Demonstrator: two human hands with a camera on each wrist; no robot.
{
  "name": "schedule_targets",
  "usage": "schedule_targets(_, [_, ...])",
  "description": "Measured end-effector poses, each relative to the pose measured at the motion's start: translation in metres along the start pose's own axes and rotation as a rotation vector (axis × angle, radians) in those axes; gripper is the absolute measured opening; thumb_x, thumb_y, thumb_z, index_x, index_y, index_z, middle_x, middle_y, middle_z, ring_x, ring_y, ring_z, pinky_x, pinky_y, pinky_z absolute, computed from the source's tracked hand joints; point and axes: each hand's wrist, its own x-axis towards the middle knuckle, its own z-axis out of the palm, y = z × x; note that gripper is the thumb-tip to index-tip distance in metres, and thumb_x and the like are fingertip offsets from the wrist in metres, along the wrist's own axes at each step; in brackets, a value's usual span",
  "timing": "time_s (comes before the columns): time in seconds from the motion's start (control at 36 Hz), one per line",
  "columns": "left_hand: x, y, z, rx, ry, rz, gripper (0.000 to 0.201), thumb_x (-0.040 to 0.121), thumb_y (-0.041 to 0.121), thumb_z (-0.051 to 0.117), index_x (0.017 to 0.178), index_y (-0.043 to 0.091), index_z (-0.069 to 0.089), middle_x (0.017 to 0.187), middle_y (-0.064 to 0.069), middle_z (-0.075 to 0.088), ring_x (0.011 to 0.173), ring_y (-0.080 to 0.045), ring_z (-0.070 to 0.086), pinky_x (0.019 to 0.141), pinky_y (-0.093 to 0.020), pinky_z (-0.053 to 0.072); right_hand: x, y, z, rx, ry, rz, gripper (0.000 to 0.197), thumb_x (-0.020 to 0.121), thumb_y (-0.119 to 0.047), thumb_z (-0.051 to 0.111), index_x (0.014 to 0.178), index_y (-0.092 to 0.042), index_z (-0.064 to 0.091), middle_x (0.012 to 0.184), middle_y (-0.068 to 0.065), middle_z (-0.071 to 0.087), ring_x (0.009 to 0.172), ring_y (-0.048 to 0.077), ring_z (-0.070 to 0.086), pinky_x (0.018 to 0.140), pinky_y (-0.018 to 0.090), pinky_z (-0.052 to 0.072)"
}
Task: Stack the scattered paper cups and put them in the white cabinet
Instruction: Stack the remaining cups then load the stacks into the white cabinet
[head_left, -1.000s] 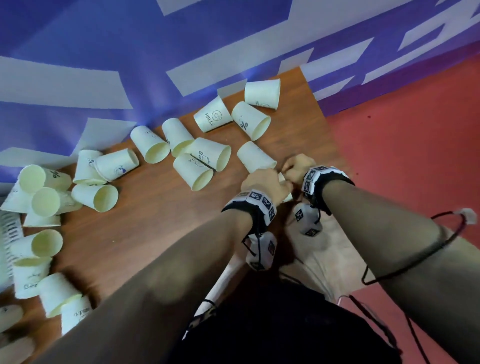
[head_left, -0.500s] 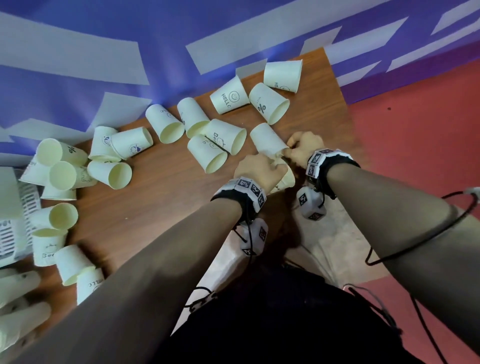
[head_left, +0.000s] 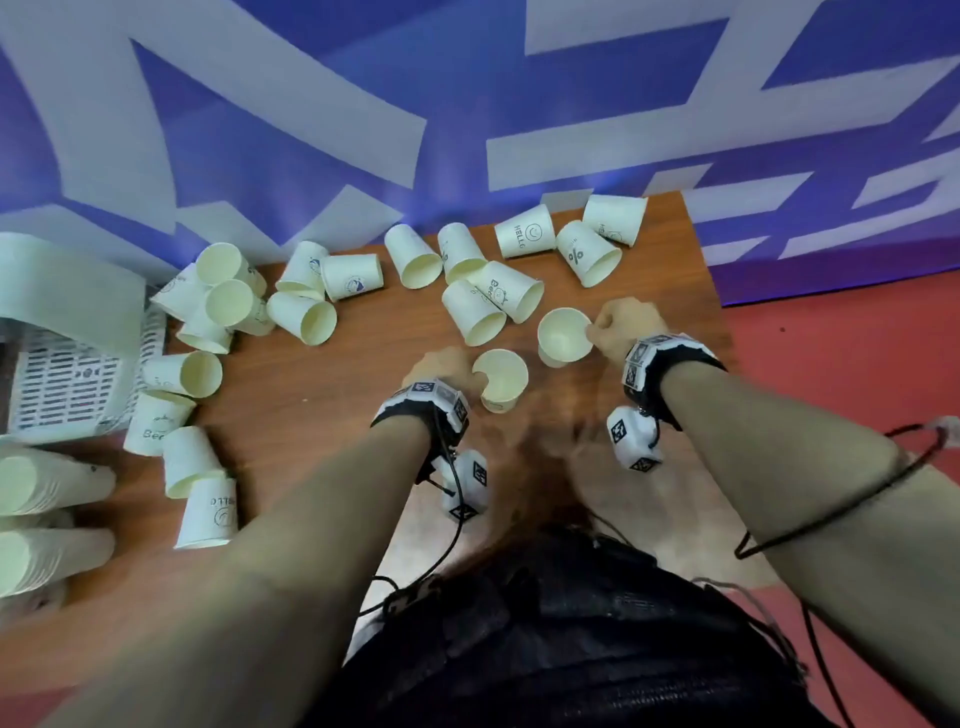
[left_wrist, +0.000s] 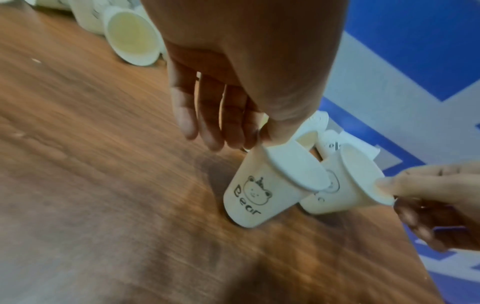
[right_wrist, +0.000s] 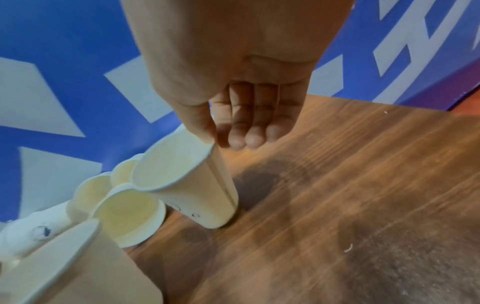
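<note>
Bear cup (left_wrist: 262, 191) pinched at rim by left hand (head_left: 441, 366), upright near worktop's front edge; right hand (head_left: 621, 327) pinches second cup (head_left: 563, 335) just beside, probably nesting next.

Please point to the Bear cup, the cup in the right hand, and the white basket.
Bear cup (left_wrist: 249, 195): left wrist view, printed side wall.
Right-hand cup (head_left: 563, 332): head view, inside of mouth.
White basket (head_left: 67, 379): head view, slotted side.

The head camera looks steeply down over both forearms at the worktop (head_left: 311, 415) and blue wall. Each wrist camera peers close along its own fingers. All three views share the two upright cups (head_left: 563, 335) near the worktop's right end.
</note>
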Motion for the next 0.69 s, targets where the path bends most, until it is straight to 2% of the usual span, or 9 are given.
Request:
schedule_targets(0.06, [-0.015,-0.011,-0.005,-0.033,0.058,-0.021,0.022,0.084,0.029,0.057,0.080,0.008,0.063,0.070,-0.005,0.059,0.057,-0.020,0.053,0.047,-0.023,0.035,-0.013,-0.014,0.001,-0.009,0.000,-0.037,0.023,0.086,-0.024,0.059,0.087,-0.004,0.069,0.088,0.015,0.071,0.082,0.030,0.066,0.069,0.036,0.055])
schedule_targets(0.11, [-0.031,-0.024,-0.009,-0.056,0.112,-0.044,0.023,0.083,0.030,0.058,0.085,0.009,0.066,0.072,-0.005,0.061,0.057,-0.019,0.053,0.046,-0.023,0.033,-0.028,-0.031,0.006,-0.028,-0.001,-0.077,0.023,0.085,-0.024,0.059,0.086,-0.004,0.069,0.087,0.013,0.070,0.084,0.030,0.066,0.071,0.037,0.055])
schedule_targets(0.17, [-0.049,-0.041,-0.012,-0.087,0.162,-0.056,0.025,0.082,0.032,0.057,0.083,0.008,0.064,0.069,-0.004,0.059,0.057,-0.019,0.053,0.046,-0.023,0.033,-0.043,-0.050,0.015,-0.039,0.002,-0.115,0.022,0.083,-0.023,0.059,0.085,-0.003,0.069,0.085,0.013,0.069,0.081,0.029,0.065,0.070,0.034,0.054])
schedule_targets(0.25, [-0.076,-0.072,-0.016,-0.130,0.227,-0.100,0.027,0.081,0.034,0.056,0.076,0.008,0.060,0.066,-0.005,0.057,0.060,-0.025,0.055,0.048,-0.024,0.035,-0.062,-0.081,0.033,-0.072,-0.004,-0.172,0.022,0.083,-0.021,0.060,0.085,-0.001,0.070,0.086,0.015,0.070,0.078,0.028,0.064,0.070,0.032,0.053])
schedule_targets(0.36, [-0.109,-0.122,-0.018,-0.184,0.281,-0.208,0.026,0.080,0.034,0.058,0.077,0.009,0.063,0.067,-0.006,0.059,0.056,-0.023,0.054,0.050,-0.024,0.040,-0.087,-0.126,0.061,-0.114,-0.070,-0.277,0.022,0.083,-0.021,0.059,0.081,0.000,0.066,0.084,0.017,0.067,0.071,0.028,0.058,0.068,0.032,0.049])
schedule_targets(0.47, [-0.137,-0.179,-0.015,-0.239,0.367,-0.282,0.029,0.075,0.038,0.057,0.068,0.010,0.055,0.067,-0.007,0.059,0.056,-0.026,0.054,0.049,-0.025,0.038,-0.112,-0.175,0.088,-0.161,-0.115,-0.387,0.026,0.085,-0.023,0.060,0.088,0.000,0.071,0.090,0.016,0.072,0.087,0.033,0.067,0.082,0.042,0.057])
schedule_targets(0.56, [-0.157,-0.222,-0.019,-0.242,0.404,-0.317,0.028,0.079,0.038,0.057,0.073,0.010,0.058,0.067,-0.005,0.055,0.063,-0.026,0.052,0.053,-0.027,0.037,-0.133,-0.213,0.108,-0.233,-0.130,-0.434,0.027,0.087,-0.027,0.059,0.089,-0.003,0.071,0.092,0.014,0.071,0.089,0.032,0.067,0.083,0.041,0.057])
schedule_targets(0.64, [-0.173,-0.269,-0.023,-0.271,0.445,-0.336,0.029,0.080,0.039,0.057,0.082,0.010,0.057,0.083,-0.009,0.057,0.074,-0.029,0.056,0.061,-0.030,0.042,-0.151,-0.250,0.133,-0.227,-0.140,-0.464,0.024,0.084,-0.026,0.060,0.087,-0.005,0.071,0.090,0.013,0.071,0.087,0.030,0.066,0.083,0.041,0.057])
schedule_targets(0.69, [-0.185,-0.302,-0.028,-0.295,0.458,-0.334,0.023,0.081,0.036,0.057,0.078,0.014,0.056,0.078,-0.007,0.056,0.067,-0.024,0.054,0.057,-0.027,0.038,-0.164,-0.275,0.151,-0.211,-0.138,-0.480,0.024,0.084,-0.026,0.061,0.086,-0.004,0.071,0.090,0.013,0.071,0.087,0.030,0.066,0.083,0.042,0.056])
